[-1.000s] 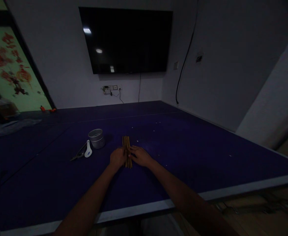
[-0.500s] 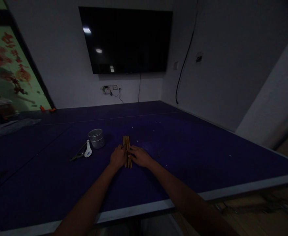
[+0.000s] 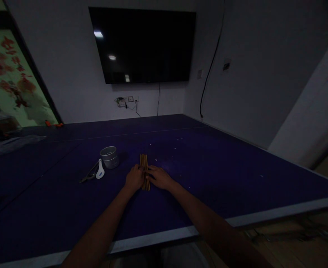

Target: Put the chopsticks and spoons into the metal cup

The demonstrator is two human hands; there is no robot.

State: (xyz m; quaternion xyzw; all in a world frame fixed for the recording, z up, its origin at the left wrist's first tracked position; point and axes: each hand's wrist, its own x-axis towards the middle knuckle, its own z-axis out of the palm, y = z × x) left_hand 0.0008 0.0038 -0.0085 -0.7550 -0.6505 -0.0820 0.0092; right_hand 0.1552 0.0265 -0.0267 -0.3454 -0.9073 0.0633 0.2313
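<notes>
A bundle of several thin yellow-brown sticks that look like chopsticks (image 3: 144,160) lies on the dark blue table, pointing away from me. My left hand (image 3: 135,178) grips the bundle from its left side, fingers curled against it. From the right side my right hand (image 3: 160,177) presses on the same sticks, thumb and fingers closed about them. Part of the bundle's middle is hidden by my fingers. To the left of my hands stands a metal cup (image 3: 109,158). A white spoon (image 3: 100,170) leans against it, beside a pair of pliers or tongs (image 3: 89,175).
The blue table (image 3: 222,167) has a pale front edge and small white scraps scattered on it. Crumpled clear plastic (image 3: 15,143) lies at the far left, near orange objects (image 3: 53,124). A television (image 3: 147,44) hangs on the wall behind, with sockets and cables below.
</notes>
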